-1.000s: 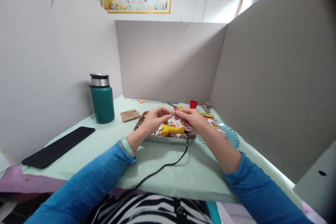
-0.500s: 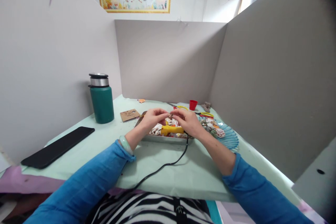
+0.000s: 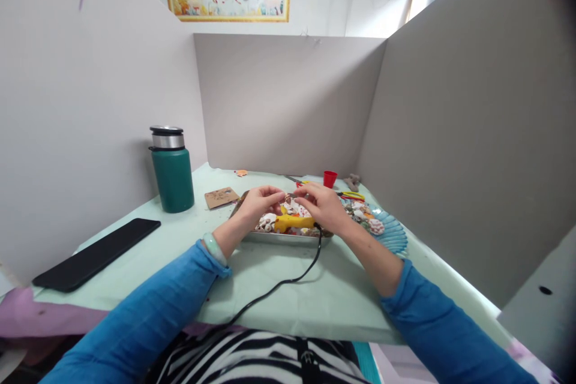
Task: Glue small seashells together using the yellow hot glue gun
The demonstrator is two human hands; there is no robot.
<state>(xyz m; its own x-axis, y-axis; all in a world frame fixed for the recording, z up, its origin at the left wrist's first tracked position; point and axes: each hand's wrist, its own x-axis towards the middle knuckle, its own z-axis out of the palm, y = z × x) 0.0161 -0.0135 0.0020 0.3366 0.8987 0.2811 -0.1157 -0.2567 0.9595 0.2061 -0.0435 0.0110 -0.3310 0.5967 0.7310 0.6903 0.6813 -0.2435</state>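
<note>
Above the metal tray (image 3: 279, 240) of shells, my left hand (image 3: 263, 204) pinches a small brownish shell (image 3: 288, 198) between thumb and fingertips. Just to the right of that shell is my right hand (image 3: 317, 201), its thumb and fingers close together; whatever they hold, if anything, is too small to make out. A yellow glue gun (image 3: 294, 223) lies across the tray below my hands, with a black cord (image 3: 292, 280) running from its right end toward the front edge. My hands hide part of the tray's contents.
A green bottle (image 3: 172, 180) and a black flat case (image 3: 99, 252) are at the left. Behind the tray lie a brown card (image 3: 221, 197), scissors (image 3: 352, 196) and a red cup (image 3: 330, 179). A blue shell-shaped dish (image 3: 393, 234) holds shells at the right. Grey partitions surround the table.
My fingertips have moved slightly apart, and the small shell now shows in my left fingers. The whole view has shifted a little.
</note>
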